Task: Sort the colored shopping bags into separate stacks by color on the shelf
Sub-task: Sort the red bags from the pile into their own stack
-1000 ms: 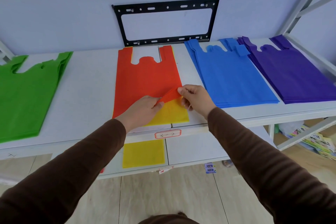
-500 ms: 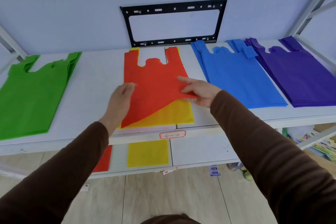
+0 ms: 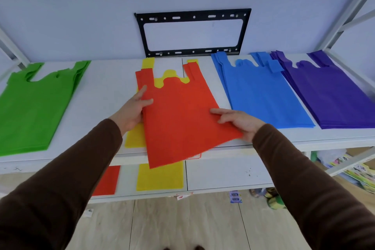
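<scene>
I hold a red bag (image 3: pixel 182 119) lifted off the white shelf (image 3: pixel 107 91), its lower edge hanging past the shelf front. My left hand (image 3: pixel 134 111) grips its left side and my right hand (image 3: pixel 239 122) grips its lower right corner. Under it lies a yellow bag (image 3: pixel 135 138), whose handles show behind the red one. A green stack (image 3: pixel 34 107) lies at the left. A blue stack (image 3: pixel 261 95) and a purple stack (image 3: pixel 328 91) lie at the right.
On the lower shelf (image 3: pixel 223 174) lie a yellow bag (image 3: pixel 160 176) and a red bag (image 3: pixel 107 180). A black metal bracket (image 3: pixel 192 32) hangs on the wall behind. Shelf uprights stand at both sides. Colourful packages (image 3: pixel 357 172) sit low right.
The red bag was peeled up from its lower right corner, then lifted off the yellow bag and drawn toward me. My left hand moved from the bag's bottom edge to its left side.
</scene>
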Tool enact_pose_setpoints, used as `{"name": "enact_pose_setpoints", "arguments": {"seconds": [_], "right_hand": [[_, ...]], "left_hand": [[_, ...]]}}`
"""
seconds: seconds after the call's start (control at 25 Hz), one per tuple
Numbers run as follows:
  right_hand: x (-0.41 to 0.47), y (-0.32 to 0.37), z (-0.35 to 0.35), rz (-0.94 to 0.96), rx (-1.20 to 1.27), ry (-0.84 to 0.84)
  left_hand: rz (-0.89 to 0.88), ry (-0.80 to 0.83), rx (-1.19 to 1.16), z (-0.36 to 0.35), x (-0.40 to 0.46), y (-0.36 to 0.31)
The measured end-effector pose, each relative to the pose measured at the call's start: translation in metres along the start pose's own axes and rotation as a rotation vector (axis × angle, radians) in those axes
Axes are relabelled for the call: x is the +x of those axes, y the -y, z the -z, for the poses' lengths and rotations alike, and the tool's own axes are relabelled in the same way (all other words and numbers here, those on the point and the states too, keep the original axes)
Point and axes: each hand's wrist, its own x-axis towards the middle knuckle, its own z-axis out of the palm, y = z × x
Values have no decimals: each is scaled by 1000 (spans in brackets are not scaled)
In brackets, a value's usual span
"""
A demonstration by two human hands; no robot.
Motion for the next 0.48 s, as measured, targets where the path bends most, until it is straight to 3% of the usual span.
{"name": "enact_pose_setpoints", "arguments": {"seconds": [0.24, 0.48], "right_hand": [[8, -6, -11, 152, -172, -41], [11, -7, -5, 167, -263, -3]], "left_hand": [[-25, -26, 278, -15, 11, -8], [-21, 6, 316, -16, 11, -1]]}}
